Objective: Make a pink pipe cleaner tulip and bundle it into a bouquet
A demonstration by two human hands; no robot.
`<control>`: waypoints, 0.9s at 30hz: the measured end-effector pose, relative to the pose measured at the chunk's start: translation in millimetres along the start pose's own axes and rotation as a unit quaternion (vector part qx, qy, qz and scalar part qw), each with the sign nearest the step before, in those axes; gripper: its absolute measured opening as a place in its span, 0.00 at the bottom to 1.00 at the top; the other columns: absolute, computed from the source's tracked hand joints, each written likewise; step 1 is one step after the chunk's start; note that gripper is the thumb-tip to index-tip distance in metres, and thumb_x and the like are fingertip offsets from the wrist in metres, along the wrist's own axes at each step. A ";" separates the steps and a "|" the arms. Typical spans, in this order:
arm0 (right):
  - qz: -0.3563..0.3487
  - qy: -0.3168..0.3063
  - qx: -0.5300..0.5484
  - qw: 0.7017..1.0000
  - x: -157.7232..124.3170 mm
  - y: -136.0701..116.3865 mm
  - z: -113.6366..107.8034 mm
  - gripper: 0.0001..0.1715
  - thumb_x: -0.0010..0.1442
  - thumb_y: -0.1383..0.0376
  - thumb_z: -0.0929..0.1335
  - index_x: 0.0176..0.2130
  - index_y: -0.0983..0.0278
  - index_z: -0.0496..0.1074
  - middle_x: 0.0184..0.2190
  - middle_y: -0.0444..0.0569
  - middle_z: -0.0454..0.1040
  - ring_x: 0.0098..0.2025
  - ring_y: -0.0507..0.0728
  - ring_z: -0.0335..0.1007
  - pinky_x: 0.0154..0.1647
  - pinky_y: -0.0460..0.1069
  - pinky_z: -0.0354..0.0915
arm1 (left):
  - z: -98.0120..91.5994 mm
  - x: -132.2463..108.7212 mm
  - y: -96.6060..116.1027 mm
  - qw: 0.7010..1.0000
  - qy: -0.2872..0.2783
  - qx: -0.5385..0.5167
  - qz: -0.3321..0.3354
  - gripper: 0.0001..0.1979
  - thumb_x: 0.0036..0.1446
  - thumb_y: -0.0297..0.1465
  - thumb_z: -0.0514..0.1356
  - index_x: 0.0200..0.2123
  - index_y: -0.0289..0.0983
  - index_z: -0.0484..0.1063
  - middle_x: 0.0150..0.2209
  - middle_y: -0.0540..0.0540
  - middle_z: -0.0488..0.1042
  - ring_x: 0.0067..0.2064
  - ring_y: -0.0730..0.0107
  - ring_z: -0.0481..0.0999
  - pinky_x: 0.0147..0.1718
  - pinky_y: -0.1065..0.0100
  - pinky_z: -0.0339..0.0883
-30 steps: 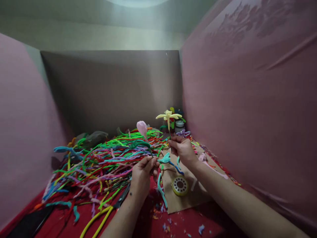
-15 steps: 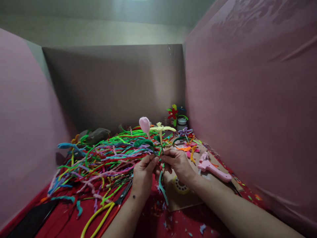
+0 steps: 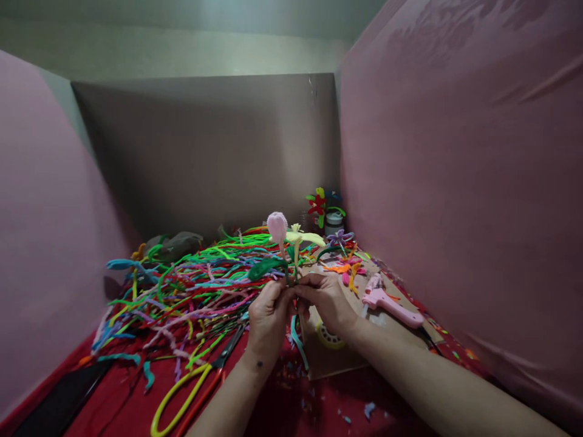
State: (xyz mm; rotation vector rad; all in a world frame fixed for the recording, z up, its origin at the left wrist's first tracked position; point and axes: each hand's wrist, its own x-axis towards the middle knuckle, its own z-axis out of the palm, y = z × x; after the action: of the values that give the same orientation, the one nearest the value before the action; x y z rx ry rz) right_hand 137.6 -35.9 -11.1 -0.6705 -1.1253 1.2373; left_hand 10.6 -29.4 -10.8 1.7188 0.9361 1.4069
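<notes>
Between my fingers stand two upright fuzzy pipe-cleaner flowers, held side by side by their green stems. The pink flower (image 3: pixel 277 227) has a closed, bud-like head. Beside it, the pale yellow flower (image 3: pixel 306 237) spreads its petals outward. A dark green leaf (image 3: pixel 266 268) sticks out to the left from the stems. My left hand (image 3: pixel 269 309) is closed in a pinch on the pink flower's stem. My right hand (image 3: pixel 327 300) pinches the yellow flower's stem, its fingertips touching those of the left. The lower stem ends are mostly hidden by my fingers.
Many coloured pipe cleaners (image 3: pixel 195 279) lie heaped at left. Scissors (image 3: pixel 223 352) with yellow and red handles rest by my left wrist. On a cardboard sheet (image 3: pixel 337 364) are a pink glue gun (image 3: pixel 394 309) and a yellow ring-shaped object (image 3: pixel 328 337). Finished flowers (image 3: pixel 319 203) stand behind.
The pink flower has moved right, close against the yellow one. My left hand has turned and drawn nearer to my right, which stays almost in place.
</notes>
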 end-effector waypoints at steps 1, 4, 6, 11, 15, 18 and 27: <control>-0.002 -0.005 -0.003 1.000 0.1 0.0 -0.3 0.12 0.48 0.60 0.71 0.24 0.67 0.73 0.14 0.44 0.70 0.14 0.49 0.63 0.13 0.43 0.59 | 0.5 0.3 1.8 1.000 -0.006 -0.007 -0.009 0.06 0.52 0.34 0.59 0.31 0.39 0.74 0.23 0.53 0.65 0.20 0.77 0.63 0.18 0.74 0.58; 0.003 -0.022 -0.012 1.000 1.0 0.2 -1.5 0.13 0.49 0.59 0.70 0.22 0.67 0.72 0.14 0.44 0.70 0.13 0.48 0.63 0.12 0.42 0.58 | 2.3 1.3 9.9 0.997 -0.017 -0.054 -0.053 0.07 0.52 0.35 0.58 0.32 0.38 0.73 0.22 0.53 0.66 0.19 0.76 0.64 0.16 0.73 0.60; 0.015 -0.023 -0.010 1.000 1.5 0.8 -2.0 0.14 0.48 0.59 0.71 0.21 0.67 0.72 0.14 0.43 0.69 0.13 0.48 0.62 0.12 0.42 0.57 | 2.9 1.5 15.1 0.993 -0.023 -0.082 -0.079 0.07 0.51 0.35 0.59 0.29 0.37 0.72 0.19 0.53 0.65 0.18 0.75 0.65 0.16 0.72 0.61; 0.031 0.002 -0.004 1.000 2.2 2.6 -2.3 0.15 0.43 0.57 0.74 0.24 0.67 0.74 0.14 0.42 0.69 0.13 0.47 0.61 0.11 0.42 0.58 | -0.9 1.4 20.7 0.994 -0.013 -0.065 -0.090 0.07 0.49 0.34 0.60 0.28 0.35 0.72 0.19 0.54 0.63 0.18 0.76 0.63 0.15 0.73 0.59; 0.050 -0.013 -0.029 0.998 3.7 0.4 -3.5 0.17 0.41 0.56 0.74 0.25 0.68 0.75 0.12 0.41 0.68 0.12 0.47 0.60 0.10 0.41 0.57 | -4.1 2.0 22.1 0.995 -0.026 -0.038 -0.092 0.08 0.49 0.34 0.60 0.27 0.34 0.73 0.19 0.54 0.63 0.17 0.80 0.59 0.14 0.75 0.54; 0.057 -0.026 -0.037 0.997 4.4 -3.9 -5.2 0.19 0.40 0.55 0.74 0.24 0.69 0.75 0.12 0.42 0.67 0.11 0.47 0.60 0.10 0.42 0.57 | -4.4 2.5 23.2 0.991 -0.026 -0.049 -0.122 0.09 0.47 0.35 0.62 0.27 0.34 0.73 0.16 0.55 0.61 0.15 0.82 0.55 0.13 0.75 0.49; 0.057 -0.083 -0.045 0.994 3.2 -9.1 -9.3 0.20 0.43 0.55 0.74 0.27 0.70 0.76 0.12 0.43 0.68 0.12 0.47 0.61 0.14 0.43 0.60 | -2.1 2.1 25.7 0.980 0.004 -0.115 -0.160 0.10 0.42 0.35 0.65 0.27 0.33 0.76 0.10 0.57 0.56 0.13 0.83 0.51 0.12 0.75 0.42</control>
State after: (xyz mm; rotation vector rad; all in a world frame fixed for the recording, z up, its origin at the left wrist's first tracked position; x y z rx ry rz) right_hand 149.5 -33.6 -5.4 -0.7185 -1.3018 1.3656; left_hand 11.3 -39.7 12.8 1.3279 0.9643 1.2542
